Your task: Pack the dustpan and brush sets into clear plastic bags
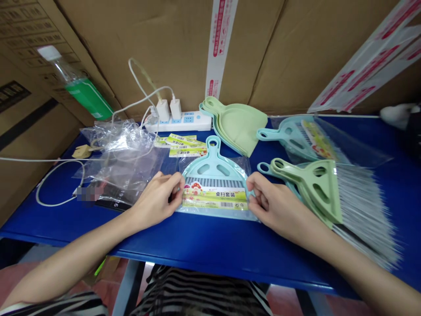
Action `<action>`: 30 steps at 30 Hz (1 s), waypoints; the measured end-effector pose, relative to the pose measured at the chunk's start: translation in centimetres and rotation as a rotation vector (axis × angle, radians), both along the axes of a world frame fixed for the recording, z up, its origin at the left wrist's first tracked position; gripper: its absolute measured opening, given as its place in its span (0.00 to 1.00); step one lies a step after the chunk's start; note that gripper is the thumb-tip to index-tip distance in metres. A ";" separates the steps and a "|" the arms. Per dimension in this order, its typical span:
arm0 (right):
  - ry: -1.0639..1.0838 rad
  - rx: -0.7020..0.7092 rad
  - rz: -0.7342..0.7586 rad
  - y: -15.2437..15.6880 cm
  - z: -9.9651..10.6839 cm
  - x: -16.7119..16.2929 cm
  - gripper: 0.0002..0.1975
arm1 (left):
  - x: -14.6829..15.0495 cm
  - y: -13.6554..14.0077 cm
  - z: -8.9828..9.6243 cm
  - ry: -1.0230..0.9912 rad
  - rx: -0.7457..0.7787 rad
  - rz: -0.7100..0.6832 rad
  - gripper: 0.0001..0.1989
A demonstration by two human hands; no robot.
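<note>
Near the front edge of the blue worktop [210, 250], a bagged pale-blue dustpan set [214, 183] lies between left hand [161, 197] and right hand [276, 204], each pinched closed on one side; it looks light, stiff, likely slippery, best gripped there or by its handle [213, 151]

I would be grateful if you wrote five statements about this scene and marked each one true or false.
1. The left hand and right hand touch opposite sides of a bagged blue dustpan set. True.
2. That set lies with its handle end nearest the person. False: that end points away, toward the cardboard.
3. Stacked dustpans lie by the right end of the power strip. True.
4. The stack is topped by a blue one. False: the topmost is green.
5. Loose brushes lie nearer the right hand than the left. True.
</note>
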State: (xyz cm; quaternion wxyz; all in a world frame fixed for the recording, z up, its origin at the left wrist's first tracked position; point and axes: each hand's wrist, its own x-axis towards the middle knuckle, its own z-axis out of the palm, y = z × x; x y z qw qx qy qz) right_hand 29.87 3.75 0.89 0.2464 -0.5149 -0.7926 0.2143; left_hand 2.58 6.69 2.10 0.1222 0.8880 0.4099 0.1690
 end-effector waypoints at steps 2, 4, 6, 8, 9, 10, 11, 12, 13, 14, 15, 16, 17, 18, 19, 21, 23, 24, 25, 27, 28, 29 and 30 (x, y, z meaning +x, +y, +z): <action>-0.022 -0.008 0.000 -0.1 0.1 0.0 0.06 | -0.1 -0.2 0.0 0.016 0.012 -0.015 0.05; -0.047 -0.024 -0.014 -0.2 0.1 0.1 0.06 | -0.1 -0.3 0.1 0.051 0.048 -0.026 0.06; -0.087 -0.035 -0.025 -0.3 0.1 0.3 0.05 | -0.1 -0.5 0.1 0.096 0.135 -0.035 0.07; -0.148 0.031 -0.057 -0.5 0.1 0.4 0.03 | -0.1 -0.7 0.1 0.138 0.281 -0.036 0.08; -0.182 0.108 -0.074 -0.5 0.1 0.4 0.03 | -0.1 -0.8 0.0 0.157 0.360 -0.040 0.08; -0.214 0.211 -0.079 -0.6 0.1 0.3 0.05 | 0.0 -0.9 0.0 0.169 0.432 -0.055 0.08; -0.243 0.321 -0.060 -0.7 0.1 0.1 0.07 | 0.0 -1.0 -0.1 0.178 0.486 -0.085 0.09; -0.268 0.421 -0.011 -0.7 0.1 -0.1 0.09 | 0.1 -1.0 -0.1 0.190 0.513 -0.125 0.11; -0.292 0.495 0.062 -0.8 0.0 -0.3 0.11 | 0.2 -1.0 -0.2 0.207 0.518 -0.170 0.13; -0.316 0.536 0.143 -0.8 0.0 -0.6 0.12 | 0.2 -1.0 -0.3 0.229 0.506 -0.211 0.16; -0.339 0.552 0.212 -0.9 -0.1 -0.8 0.13 | 0.3 -1.0 -0.4 0.255 0.486 -0.240 0.18; -0.359 0.548 0.259 -0.9 -0.1 -1.0 0.14 | 0.3 -1.0 -0.4 0.282 0.465 -0.256 0.19; -0.374 0.539 0.284 -0.9 -0.2 -1.2 0.14 | 0.3 -0.9 -0.5 0.305 0.445 -0.262 0.19; -0.383 0.529 0.293 -0.8 -0.2 -1.2 0.14 | 0.3 -0.9 -0.5 0.314 0.434 -0.264 0.19; -0.385 0.520 0.296 -0.8 -0.2 -1.2 0.14 | 0.2 -0.9 -0.4 0.314 0.426 -0.264 0.19; -0.368 0.510 0.297 -0.7 0.0 -1.0 0.13 | 0.0 -0.8 -0.3 0.287 0.426 -0.265 0.18; -0.333 0.511 0.275 -0.6 0.2 -0.6 0.15 | -0.2 -0.8 0.0 0.242 0.445 -0.249 0.16; -0.317 0.517 0.245 -0.6 0.3 -0.3 0.16 | -0.3 -0.7 0.1 0.225 0.454 -0.226 0.15; -0.307 0.525 0.201 -0.6 0.4 -0.1 0.17 | -0.4 -0.7 0.2 0.216 0.457 -0.193 0.14; -0.327 0.524 0.077 -0.6 0.3 0.3 0.18 | -0.5 -0.6 0.4 0.220 0.443 -0.119 0.14; -0.351 0.507 0.015 -0.7 0.2 0.5 0.18 | -0.5 -0.5 0.5 0.225 0.427 -0.091 0.14; -0.374 0.476 -0.034 -0.7 0.1 0.6 0.19 | -0.5 -0.5 0.5 0.228 0.406 -0.076 0.14; -0.385 0.430 -0.063 -0.8 -0.1 0.7 0.21 | -0.5 -0.4 0.5 0.226 0.385 -0.072 0.15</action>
